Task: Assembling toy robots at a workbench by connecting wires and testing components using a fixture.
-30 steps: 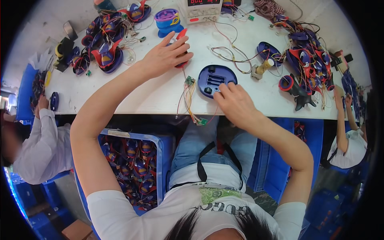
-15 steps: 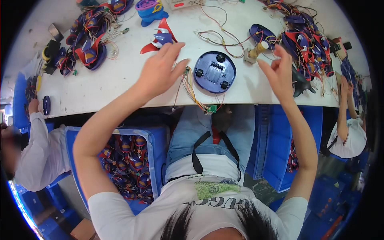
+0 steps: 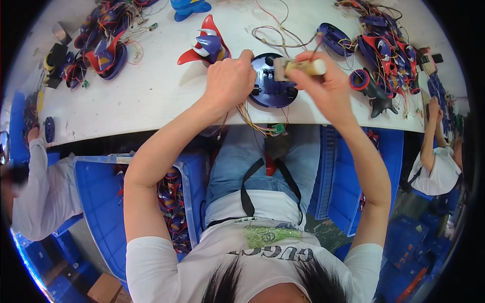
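Observation:
A round, dark purple plastic base (image 3: 273, 93) lies on the white table, showing black corner parts and a ribbed recess in its middle. My left hand (image 3: 230, 81) is closed at its left rim, with the fingertips partly hidden. Over the base's right side, my right hand (image 3: 323, 83) grips a small block-headed tool (image 3: 302, 66) with a pale yellowish cylindrical handle; its head is blurred. Just beyond my left hand sits a red and purple toy piece (image 3: 204, 45) with silver points. Thin coloured wires (image 3: 246, 116) run to a green circuit board (image 3: 278, 129) at the table's front edge.
Wired toy parts are heaped at the far left (image 3: 103, 50) and far right (image 3: 386, 55). A black piece with points (image 3: 376, 96) lies right of my right hand. Blue crates (image 3: 93, 202) stand below the table. Other people work at both sides.
My right hand has picked up the block-headed tool and brought it left over the round base. My left hand has moved right and closed at the base's rim.

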{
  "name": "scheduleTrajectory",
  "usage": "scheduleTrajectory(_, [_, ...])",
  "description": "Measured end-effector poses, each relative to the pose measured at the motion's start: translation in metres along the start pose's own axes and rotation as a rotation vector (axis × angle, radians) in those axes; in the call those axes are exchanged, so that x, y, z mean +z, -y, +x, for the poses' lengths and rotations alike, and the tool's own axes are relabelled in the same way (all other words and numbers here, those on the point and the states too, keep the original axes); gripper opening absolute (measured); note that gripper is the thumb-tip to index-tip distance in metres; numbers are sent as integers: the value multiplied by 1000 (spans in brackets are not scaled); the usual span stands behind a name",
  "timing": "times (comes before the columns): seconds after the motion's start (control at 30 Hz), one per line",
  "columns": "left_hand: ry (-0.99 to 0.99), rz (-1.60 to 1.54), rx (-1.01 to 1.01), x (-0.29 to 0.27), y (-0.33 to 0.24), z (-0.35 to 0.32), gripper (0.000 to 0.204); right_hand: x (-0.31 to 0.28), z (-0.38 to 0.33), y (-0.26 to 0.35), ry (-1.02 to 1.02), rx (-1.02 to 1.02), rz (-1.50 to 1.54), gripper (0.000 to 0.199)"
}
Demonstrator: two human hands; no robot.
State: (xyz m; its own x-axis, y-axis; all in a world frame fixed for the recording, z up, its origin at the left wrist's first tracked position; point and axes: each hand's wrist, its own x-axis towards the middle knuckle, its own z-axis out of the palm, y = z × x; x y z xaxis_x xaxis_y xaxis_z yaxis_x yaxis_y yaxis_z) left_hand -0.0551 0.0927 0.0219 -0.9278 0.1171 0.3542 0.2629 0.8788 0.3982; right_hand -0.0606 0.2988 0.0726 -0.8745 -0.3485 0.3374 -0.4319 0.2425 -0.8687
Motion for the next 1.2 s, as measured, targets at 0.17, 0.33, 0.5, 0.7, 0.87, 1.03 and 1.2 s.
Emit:
scheduleTrajectory(0.17, [-61, -47, -11, 6, 0, -5, 17, 26, -6, -10, -28, -191, -318, 18])
scheduleTrajectory(0.33, [-113, -93, -1, 9, -1, -7, 16, 38, -12, -7, -34, -211, -470, 18])
scheduleTrajectory(0.5, [-183, -142, 45, 17, 3, -9, 16, 37, -6, -3, 64, -165, -516, 19])
scheduleTrajectory(0.7, [-190, -125, 67, 14, 2, -11, 17, 33, -7, -1, 165, -3, -436, 22])
scheduleTrajectory(0.87, [-282, -355, 59, -23, -11, -40, 23, 22, -67, 10, -147, -275, -416, 30])
scheduleTrajectory(1.03, [-205, -235, 473, -19, -45, -88, 22, 30, -135, 3, 131, 139, -354, 37])
scheduleTrajectory(1.2, [148, 78, 363, 1, -68, -91, 32, 44, -142, -21, -61, 508, 190, 35])
